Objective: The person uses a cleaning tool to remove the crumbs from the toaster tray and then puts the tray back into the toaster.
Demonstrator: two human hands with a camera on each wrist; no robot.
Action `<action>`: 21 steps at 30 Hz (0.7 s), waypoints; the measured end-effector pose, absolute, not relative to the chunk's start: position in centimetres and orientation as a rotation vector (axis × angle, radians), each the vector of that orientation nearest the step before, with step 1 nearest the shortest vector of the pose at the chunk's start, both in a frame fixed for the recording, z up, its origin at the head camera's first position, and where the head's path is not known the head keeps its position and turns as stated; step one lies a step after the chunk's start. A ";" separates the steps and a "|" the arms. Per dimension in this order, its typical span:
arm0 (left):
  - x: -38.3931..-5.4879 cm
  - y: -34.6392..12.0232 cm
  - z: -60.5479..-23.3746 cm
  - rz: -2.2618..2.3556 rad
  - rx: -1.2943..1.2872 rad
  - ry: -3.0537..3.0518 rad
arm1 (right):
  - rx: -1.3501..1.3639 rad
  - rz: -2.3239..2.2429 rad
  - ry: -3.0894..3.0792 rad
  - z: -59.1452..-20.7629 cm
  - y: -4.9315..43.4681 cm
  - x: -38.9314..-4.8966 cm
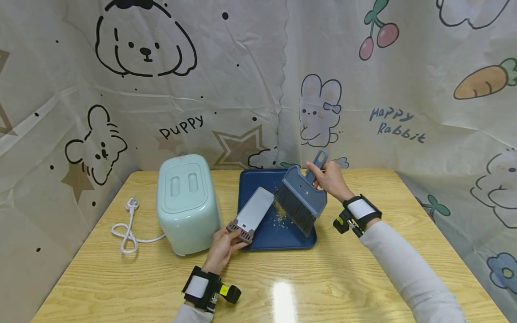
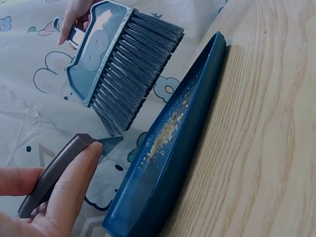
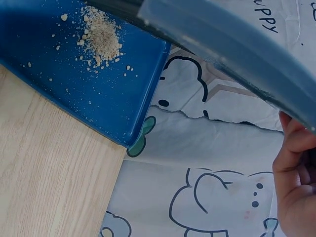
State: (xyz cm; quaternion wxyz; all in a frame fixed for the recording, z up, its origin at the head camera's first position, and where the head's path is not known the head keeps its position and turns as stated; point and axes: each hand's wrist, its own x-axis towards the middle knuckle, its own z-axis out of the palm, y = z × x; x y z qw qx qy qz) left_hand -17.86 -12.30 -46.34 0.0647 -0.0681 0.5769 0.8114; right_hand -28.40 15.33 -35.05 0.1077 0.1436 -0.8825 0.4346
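My left hand (image 1: 221, 250) pinches the brown end of a flat, pale crumb tray (image 1: 255, 209), which slants up over the left part of a blue tray (image 1: 264, 238). In my right hand (image 1: 333, 180) is the handle of a blue-grey hand brush (image 1: 306, 192). Its dark bristles (image 2: 138, 69) point down toward the blue tray, close to the crumb tray's edge; whether they touch it I cannot tell. Tan crumbs (image 3: 102, 37) lie in a heap on the blue tray, with smaller bits scattered around.
Left of the blue tray stands a mint-green toaster (image 1: 187, 206) with a lid over its top. Its white cord and plug (image 1: 131, 224) lie on the wooden table (image 1: 323, 287). A cartoon-printed cloth (image 1: 242, 80) hangs behind the table.
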 end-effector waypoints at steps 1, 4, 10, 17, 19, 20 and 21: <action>-17.8 -12.3 -46.3 2.448 -0.212 1.742 | 0.415 1.281 -2.600 -35.1 15.4 -28.3; -17.8 -12.4 -46.3 2.446 -0.227 1.748 | 0.411 1.278 -2.600 -35.2 15.6 -28.3; -17.8 -12.4 -46.4 2.451 -0.234 1.757 | 0.410 1.258 -2.602 -35.8 16.0 -28.4; -17.9 -12.3 -46.4 2.467 -0.250 1.728 | 0.355 1.309 -2.550 -35.7 16.1 -28.3; -17.9 -12.2 -46.4 2.470 -0.249 1.716 | 0.373 1.422 -2.515 -35.7 15.9 -28.3; -18.0 -12.1 -46.4 2.473 -0.243 1.710 | 0.385 1.488 -2.498 -35.7 15.8 -28.3; -18.0 -12.0 -46.4 2.473 -0.233 1.706 | 0.398 1.555 -2.484 -35.6 15.7 -28.3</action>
